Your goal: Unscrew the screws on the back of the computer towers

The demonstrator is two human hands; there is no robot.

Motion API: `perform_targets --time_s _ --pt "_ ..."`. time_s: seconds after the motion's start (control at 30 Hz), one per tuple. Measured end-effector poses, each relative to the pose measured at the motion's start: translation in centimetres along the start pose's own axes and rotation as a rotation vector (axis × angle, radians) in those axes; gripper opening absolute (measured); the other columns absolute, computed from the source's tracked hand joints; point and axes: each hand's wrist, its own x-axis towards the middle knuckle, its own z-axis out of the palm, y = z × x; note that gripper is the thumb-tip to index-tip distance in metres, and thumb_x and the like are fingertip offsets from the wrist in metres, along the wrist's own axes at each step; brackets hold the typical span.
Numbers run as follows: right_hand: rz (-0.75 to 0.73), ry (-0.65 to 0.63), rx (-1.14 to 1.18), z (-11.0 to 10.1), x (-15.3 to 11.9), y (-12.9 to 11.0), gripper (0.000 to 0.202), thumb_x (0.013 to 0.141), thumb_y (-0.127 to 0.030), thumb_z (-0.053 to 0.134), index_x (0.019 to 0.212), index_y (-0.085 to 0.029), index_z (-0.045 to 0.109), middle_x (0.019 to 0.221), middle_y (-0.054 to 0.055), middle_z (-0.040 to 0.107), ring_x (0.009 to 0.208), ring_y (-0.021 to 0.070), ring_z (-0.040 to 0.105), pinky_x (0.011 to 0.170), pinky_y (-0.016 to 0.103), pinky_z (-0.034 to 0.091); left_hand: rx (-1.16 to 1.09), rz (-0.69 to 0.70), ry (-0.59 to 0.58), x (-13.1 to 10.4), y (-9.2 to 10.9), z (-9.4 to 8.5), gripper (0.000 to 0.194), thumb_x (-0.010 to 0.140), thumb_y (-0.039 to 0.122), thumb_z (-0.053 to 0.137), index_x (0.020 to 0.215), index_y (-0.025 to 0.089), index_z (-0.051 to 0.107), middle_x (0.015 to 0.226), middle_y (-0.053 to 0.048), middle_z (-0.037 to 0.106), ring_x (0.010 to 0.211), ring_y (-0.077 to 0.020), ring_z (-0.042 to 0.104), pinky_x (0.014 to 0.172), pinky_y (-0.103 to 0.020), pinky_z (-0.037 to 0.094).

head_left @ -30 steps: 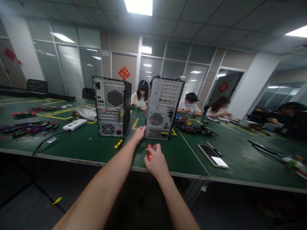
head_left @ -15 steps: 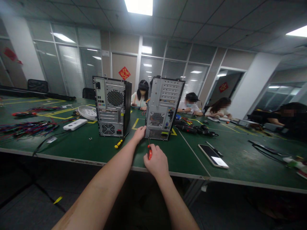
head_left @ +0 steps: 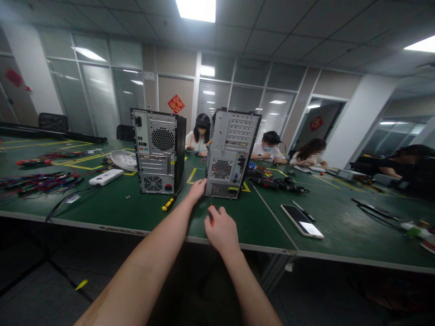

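While outstretched left hand [head_left: 197, 191] touches case [head_left: 231, 153], right hand [head_left: 222, 229] curls around screwdriver [head_left: 213, 222].

Dim o/all, bright ceiling lt [head_left: 196, 10], blurry R edge

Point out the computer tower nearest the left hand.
The computer tower on the right: the left hand is at its lower left edge; the other tower stands beside the yellow-handled screwdriver.
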Motion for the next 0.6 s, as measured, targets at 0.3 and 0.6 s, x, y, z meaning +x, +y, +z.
perform_targets --time_s 0.3,0.6 --pt "-0.023 -0.026 0.015 0.22 -0.04 0.14 0.029 0.104 -0.041 0.048 0.112 -0.028 0.072 0.099 0.004 0.06 0.077 0.0148 0.062 0.071 0.026 0.039 0.005 0.002 0.007 0.08 -0.03 0.04 0.042 0.091 0.057 0.061 0.088 0.016 0.072 0.084 -0.011 0.074 0.09 -0.0255 0.069 0.081 -0.036 0.056" --pt "-0.006 -0.047 0.103 0.32 0.06 0.39 0.027 0.093 -0.032 0.059 0.118 -0.027 0.068 0.103 0.004 0.06 0.081 0.0159 0.062 0.074 0.027 0.041 0.004 -0.006 0.005 0.11 -0.09 0.06 0.043 0.089 0.059 0.063 0.087 0.017 0.07 0.083 -0.01 0.072 0.085 -0.0235 0.068 0.081 -0.035 0.055"
